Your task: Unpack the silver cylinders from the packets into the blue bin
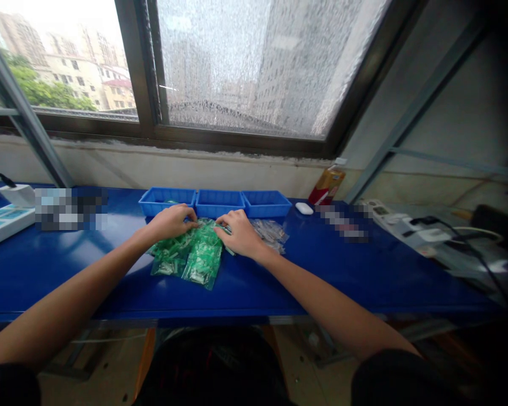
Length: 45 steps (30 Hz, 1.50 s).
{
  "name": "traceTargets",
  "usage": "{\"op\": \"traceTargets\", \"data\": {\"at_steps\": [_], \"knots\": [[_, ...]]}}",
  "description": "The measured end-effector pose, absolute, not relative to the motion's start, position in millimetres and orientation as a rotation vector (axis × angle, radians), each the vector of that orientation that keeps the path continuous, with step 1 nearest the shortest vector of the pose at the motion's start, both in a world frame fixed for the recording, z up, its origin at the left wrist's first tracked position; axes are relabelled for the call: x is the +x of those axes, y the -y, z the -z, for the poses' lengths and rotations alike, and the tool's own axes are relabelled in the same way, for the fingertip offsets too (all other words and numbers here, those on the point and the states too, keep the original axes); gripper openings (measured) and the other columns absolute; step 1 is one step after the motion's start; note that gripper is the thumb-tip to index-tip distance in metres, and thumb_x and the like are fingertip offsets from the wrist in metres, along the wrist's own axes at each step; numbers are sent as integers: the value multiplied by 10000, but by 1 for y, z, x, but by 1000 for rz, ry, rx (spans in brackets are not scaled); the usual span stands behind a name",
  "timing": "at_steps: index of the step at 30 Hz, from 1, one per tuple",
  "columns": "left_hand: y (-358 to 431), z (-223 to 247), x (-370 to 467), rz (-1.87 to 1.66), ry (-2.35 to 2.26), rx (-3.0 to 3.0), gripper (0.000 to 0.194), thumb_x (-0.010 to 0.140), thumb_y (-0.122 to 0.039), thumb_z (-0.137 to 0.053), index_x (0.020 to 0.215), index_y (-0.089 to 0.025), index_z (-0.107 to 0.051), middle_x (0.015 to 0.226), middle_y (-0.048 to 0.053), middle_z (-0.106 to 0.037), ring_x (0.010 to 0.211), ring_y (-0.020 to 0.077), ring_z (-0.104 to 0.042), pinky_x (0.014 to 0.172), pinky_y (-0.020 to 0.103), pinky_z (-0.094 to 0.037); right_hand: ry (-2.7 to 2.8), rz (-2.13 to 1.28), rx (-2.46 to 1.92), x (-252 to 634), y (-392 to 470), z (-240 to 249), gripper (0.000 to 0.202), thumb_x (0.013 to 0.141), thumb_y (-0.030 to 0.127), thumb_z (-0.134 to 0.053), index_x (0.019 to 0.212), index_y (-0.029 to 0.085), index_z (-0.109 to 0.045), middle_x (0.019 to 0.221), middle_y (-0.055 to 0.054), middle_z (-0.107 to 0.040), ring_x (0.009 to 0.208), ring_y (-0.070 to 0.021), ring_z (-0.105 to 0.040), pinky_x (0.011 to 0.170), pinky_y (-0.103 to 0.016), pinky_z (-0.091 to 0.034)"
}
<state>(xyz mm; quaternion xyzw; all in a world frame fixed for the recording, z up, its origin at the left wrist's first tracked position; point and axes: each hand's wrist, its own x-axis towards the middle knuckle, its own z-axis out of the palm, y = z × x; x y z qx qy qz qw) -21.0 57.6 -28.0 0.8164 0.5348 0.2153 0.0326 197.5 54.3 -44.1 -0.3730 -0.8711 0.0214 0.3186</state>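
Clear plastic bags of small green and whitish pieces [203, 256] lie on the blue table. My left hand [174, 221] is at their upper left edge, its fingers curled down and closed on the plastic of a bag. On the right side of the same bags, my right hand [240, 234] is closed around a slim, dark, pen-like object [226, 229], mostly hidden by the fingers. Just beyond that hand lies a heap of clear packets with whitish contents [271, 234], partly covered by the hand.
Three joined blue bins [220, 194] stand behind the bags, along the wall. To their right are a white rounded case [303, 208] and a drink bottle [329, 181]. Power strips [8, 223] with cables lie at both ends of the blue table [122, 276].
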Motion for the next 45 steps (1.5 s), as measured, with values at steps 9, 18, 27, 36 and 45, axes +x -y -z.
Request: {"op": "traceTargets", "data": {"at_steps": [9, 18, 27, 36, 45], "knots": [[-26, 4, 7, -1375, -1224, 2535, 75, 804, -216, -508, 770, -177, -563, 842, 46, -569, 751, 129, -539, 635, 236, -446, 1719, -1106, -914, 185, -43, 28, 477, 851, 542, -352, 645, 161, -552, 618, -23, -561, 571, -121, -497, 540, -256, -363], [-23, 6, 20, -1161, -1249, 1965, 446, 875, -476, -334, 776, -167, -640, 745, 62, -639, 656, 157, -541, 599, 294, -414, 1939, -203, -764, 198, -44, 27, 193, 840, 285, -498, 885, 195, -663, 687, -7, -495, 657, -125, -476, 639, -263, -393], [-27, 7, 16, -1189, -1038, 1354, 134, 754, -270, -565, 730, -141, -593, 749, 65, -636, 638, 124, -573, 581, 249, -445, 1998, 2, -701, 199, -46, 31, 294, 847, 162, -436, 1016, 246, -661, 809, -39, -519, 767, -142, -493, 700, -286, -430], [-18, 13, 19, -1398, -1159, 2578, 166, 835, -231, -495, 906, -197, -641, 939, 67, -656, 878, 170, -578, 815, 322, -446, 1679, -1187, -839, 189, -39, 20, 446, 868, 481, -370, 840, 150, -669, 729, -60, -625, 682, -138, -565, 643, -277, -450], [-22, 8, 27, -1198, -1202, 1989, 460, 866, -479, -373, 777, -130, -660, 789, 93, -664, 728, 170, -591, 699, 311, -450, 1841, -472, -770, 192, -46, 30, 236, 847, 262, -475, 947, 195, -678, 793, -37, -611, 749, -144, -545, 702, -283, -433]]}}
